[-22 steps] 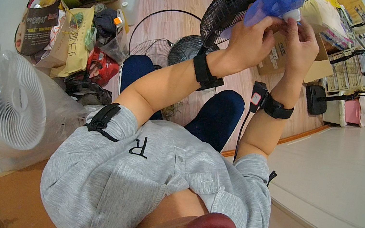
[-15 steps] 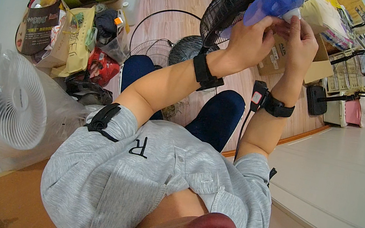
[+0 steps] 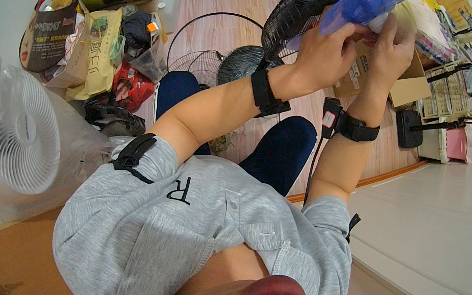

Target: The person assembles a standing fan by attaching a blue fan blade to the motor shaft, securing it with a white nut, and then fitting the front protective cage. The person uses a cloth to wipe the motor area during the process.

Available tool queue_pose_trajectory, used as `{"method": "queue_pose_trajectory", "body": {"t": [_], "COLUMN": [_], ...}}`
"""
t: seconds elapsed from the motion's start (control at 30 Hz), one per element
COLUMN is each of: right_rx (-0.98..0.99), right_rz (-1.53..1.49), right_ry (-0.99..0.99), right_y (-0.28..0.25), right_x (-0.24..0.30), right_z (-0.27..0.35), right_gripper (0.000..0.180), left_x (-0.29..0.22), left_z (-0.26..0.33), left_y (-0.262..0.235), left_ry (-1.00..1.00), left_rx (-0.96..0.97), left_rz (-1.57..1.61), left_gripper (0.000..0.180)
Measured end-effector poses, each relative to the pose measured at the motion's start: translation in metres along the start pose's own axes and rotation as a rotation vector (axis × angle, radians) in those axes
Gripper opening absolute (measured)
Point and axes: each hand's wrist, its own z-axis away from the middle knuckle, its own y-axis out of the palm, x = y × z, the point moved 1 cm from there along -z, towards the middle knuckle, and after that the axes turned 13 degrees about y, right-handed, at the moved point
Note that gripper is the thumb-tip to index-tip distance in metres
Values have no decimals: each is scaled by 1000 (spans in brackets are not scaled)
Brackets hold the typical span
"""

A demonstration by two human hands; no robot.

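Above my knees, at the top of the head view, stands a fan with a translucent blue fan blade (image 3: pixel 351 13) in front of its black wire guard (image 3: pixel 284 23). My left hand (image 3: pixel 327 51) is closed, its curled fingers at the blade's lower edge beside the hub. A small white knob (image 3: pixel 377 22) shows at the blade's centre. The fingers of my right hand (image 3: pixel 391 56) are pinched at this knob, somewhat smeared by motion. Part of the knob is hidden behind the fingers.
On the floor ahead lie a wire fan guard (image 3: pixel 197 65) and a dark round part (image 3: pixel 247 66). An open cardboard box (image 3: pixel 412 89) stands beyond my right hand. Left are a plastic-wrapped white fan (image 3: pixel 24 129) and filled bags (image 3: pixel 99 47). A black stand (image 3: pixel 408 129) is at right.
My right hand has turned slightly at the white knob, its fingers shifting upward and blurring. The blue blade and black guard have tilted a little to the right; my left hand moved slightly with them.
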Motion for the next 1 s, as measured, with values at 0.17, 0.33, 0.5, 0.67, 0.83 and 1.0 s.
{"method": "queue_pose_trajectory", "body": {"t": [0.17,0.33,0.5,0.67,0.83,1.0], "right_rx": [141,247,320,73,82,182], "right_rz": [-34,-192,-12,78,-91,0], "right_ry": [79,95,203,126,41,10], "right_y": [-7,-11,-13,-4,-4,-10], "right_x": [-6,-15,-15,-7,3,4], "right_z": [5,6,-5,0,6,12], "right_gripper": [42,40,47,45,38,41], "left_x": [1,3,3,3,3,1], "left_z": [1,0,0,0,-3,-1], "left_y": [-1,-1,-1,-2,-2,-3], "left_ry": [-30,95,18,11,50,5], "left_rx": [11,-49,-24,6,-12,27], "left_rz": [21,-8,17,-35,-15,1], "left_gripper": [25,26,26,26,26,25]}}
